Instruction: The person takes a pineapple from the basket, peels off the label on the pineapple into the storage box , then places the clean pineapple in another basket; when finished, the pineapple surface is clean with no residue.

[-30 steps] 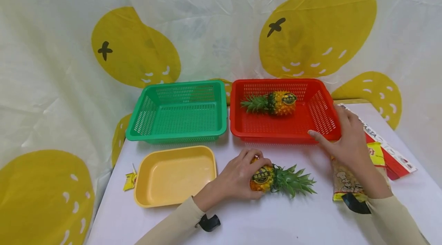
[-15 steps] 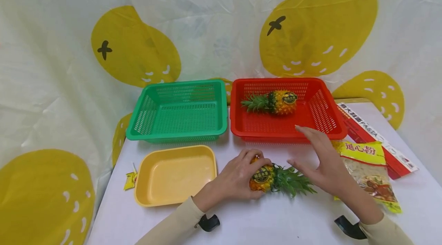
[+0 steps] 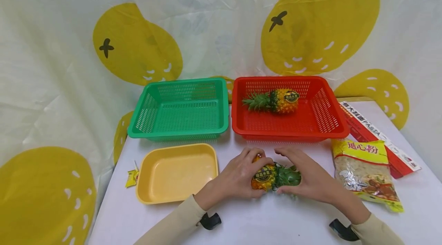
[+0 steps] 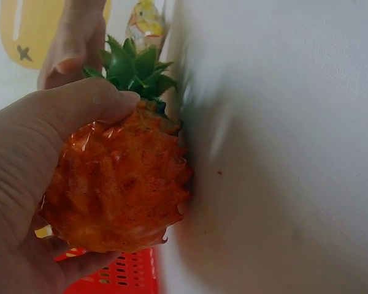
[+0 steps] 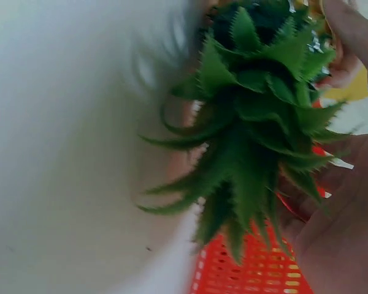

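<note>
A small pineapple (image 3: 265, 177) lies on its side on the white table (image 3: 276, 218), in front of the red basket (image 3: 342, 129). My left hand (image 3: 241, 174) grips its orange body (image 4: 119, 184). My right hand (image 3: 305, 177) wraps round its green leafy crown (image 3: 286, 176) (image 5: 251, 128). A second pineapple (image 3: 276, 101) lies inside the red basket. An empty green basket (image 3: 179, 110) stands to the left of the red one.
A yellow tray (image 3: 176, 172) sits left of my hands, with a small yellow sachet (image 3: 131, 177) beside it. A bag of pasta (image 3: 366, 170) and a red pasta box (image 3: 376, 137) lie at the right. A lemon-print sheet (image 3: 138, 45) hangs behind.
My right hand left the pasta bag by the red basket, swept left and took hold of the pineapple's crown. My left hand kept its grip on the fruit.
</note>
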The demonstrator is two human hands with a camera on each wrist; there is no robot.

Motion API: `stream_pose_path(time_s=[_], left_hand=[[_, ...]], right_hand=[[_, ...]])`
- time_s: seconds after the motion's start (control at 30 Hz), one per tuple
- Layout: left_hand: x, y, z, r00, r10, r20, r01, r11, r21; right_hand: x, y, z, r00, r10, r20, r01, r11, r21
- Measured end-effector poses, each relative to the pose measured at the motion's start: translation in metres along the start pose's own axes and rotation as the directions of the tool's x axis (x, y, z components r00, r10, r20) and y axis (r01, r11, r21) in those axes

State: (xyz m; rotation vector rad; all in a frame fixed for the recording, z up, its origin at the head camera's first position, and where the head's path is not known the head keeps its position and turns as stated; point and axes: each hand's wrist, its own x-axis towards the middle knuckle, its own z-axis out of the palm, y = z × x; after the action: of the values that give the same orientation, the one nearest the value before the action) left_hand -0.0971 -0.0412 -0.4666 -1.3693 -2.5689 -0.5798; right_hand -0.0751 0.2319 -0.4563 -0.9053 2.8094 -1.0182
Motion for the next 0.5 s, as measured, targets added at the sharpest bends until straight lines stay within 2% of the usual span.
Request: stream_pose_path(time_s=[0.5], left_hand=[[0.000, 0.001, 0.000, 0.999, -0.039, 0.006, 0.039, 0.999, -0.021]], right_hand=[[-0.005, 0.008, 0.020, 0.998, 0.057, -0.014, -0.057, 0.998, -0.026]])
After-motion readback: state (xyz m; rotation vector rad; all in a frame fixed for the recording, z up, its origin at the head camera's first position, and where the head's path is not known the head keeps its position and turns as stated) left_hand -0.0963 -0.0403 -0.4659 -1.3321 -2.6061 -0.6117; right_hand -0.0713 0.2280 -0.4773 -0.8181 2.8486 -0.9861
